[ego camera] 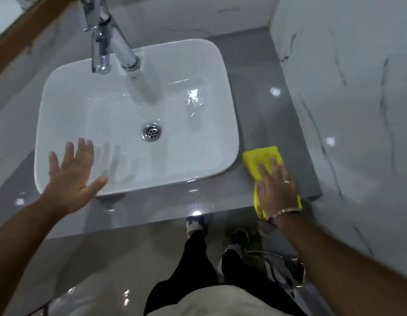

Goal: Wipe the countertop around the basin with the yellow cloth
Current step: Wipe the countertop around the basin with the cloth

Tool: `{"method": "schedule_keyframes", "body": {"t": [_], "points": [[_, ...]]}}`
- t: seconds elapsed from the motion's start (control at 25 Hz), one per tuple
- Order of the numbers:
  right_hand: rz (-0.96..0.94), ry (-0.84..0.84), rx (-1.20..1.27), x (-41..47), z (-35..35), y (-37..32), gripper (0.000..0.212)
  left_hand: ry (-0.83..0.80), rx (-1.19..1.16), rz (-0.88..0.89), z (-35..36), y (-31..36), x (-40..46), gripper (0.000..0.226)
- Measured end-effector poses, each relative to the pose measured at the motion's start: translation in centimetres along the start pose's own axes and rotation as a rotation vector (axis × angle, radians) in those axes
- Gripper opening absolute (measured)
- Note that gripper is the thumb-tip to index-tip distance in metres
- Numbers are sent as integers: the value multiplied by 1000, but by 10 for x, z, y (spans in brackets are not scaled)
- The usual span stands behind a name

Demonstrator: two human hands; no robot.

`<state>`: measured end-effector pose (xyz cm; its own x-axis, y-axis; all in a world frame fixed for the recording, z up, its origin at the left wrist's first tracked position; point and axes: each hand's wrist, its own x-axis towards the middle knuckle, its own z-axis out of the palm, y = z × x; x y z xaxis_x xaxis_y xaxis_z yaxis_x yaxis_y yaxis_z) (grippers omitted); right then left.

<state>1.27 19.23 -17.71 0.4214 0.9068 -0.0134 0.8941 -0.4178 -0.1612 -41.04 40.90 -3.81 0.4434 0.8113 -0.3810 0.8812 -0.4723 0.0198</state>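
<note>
Head view: yellow cloth (258, 157) under right fingers (274, 167)

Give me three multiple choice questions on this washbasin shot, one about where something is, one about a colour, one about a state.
1. Where does the cloth lie relative to the basin?
A) inside it
B) on the countertop to its right
C) draped over its far rim

2. What colour is the basin?
A) white
B) black
C) green

3. How is the left hand?
A) gripping the cloth
B) clenched in a fist
C) open, fingers spread

Answers: B, it lies on the grey countertop under the right hand; A, rim and bowl are white; C, it holds nothing.
</note>
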Motion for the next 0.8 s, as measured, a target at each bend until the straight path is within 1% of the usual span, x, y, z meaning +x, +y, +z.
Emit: {"method": "schedule_keyframes", "body": {"t": [0.04, 0.08, 0.12, 0.16, 0.2, 0.24, 0.32, 0.36, 0.4, 0.44, 0.48, 0.56, 0.6, 0.64, 0.68, 0.72, 0.76, 0.8], "points": [[130, 41, 74, 0, 1, -7, 55, 7, 9, 26, -1, -3, 0, 95], [200, 107, 123, -6, 3, -28, 58, 18, 9, 58, 0, -2, 2, 91], [183, 54, 271, -16, 13, -57, 62, 36, 3, 73, 1, -1, 2, 89], [2, -38, 412, -28, 20, -88, 66, 53, -4, 68, 1, 0, 2, 88], [-270, -136, 323, -41, 24, -126, 68, 63, -7, 58, 1, 0, 0, 87], [-433, -187, 188, -52, 24, -155, 68, 65, -10, 55, 2, 0, 0, 87], [-576, -310, 158, -56, 24, -177, 66, 64, -26, 56, 4, -1, 1, 87], [-618, -325, 126, -48, 23, -171, 63, 59, -34, 60, 3, -3, 2, 88], [-601, -264, 125, -41, 21, -156, 61, 62, -39, 62, 3, -4, 3, 89], [-517, -200, 108, -35, 16, -138, 62, 71, -38, 62, 4, -5, 3, 89], [-330, -139, 103, -28, 13, -115, 62, 90, -42, 63, 7, -7, 4, 89], [29, -23, 74, -28, 7, -79, 55, 124, -62, 73, 11, -8, 5, 89], [149, 0, 81, -29, 12, -80, 54, 140, -71, 81, 11, -9, 7, 90], [296, 1, 93, -28, 14, -97, 55, 152, -80, 92, 10, -10, 7, 90], [398, -9, 128, -28, 19, -129, 57, 163, -80, 103, 11, -11, 6, 90], [371, -42, 129, -35, 22, -166, 58, 183, -70, 112, 14, -12, 4, 90], [219, -76, 136, -46, 27, -207, 57, 212, -59, 120, 16, -12, 3, 89], [2, -82, 112, -64, 37, -248, 57, 244, -57, 134, 15, -12, 3, 88]]}}
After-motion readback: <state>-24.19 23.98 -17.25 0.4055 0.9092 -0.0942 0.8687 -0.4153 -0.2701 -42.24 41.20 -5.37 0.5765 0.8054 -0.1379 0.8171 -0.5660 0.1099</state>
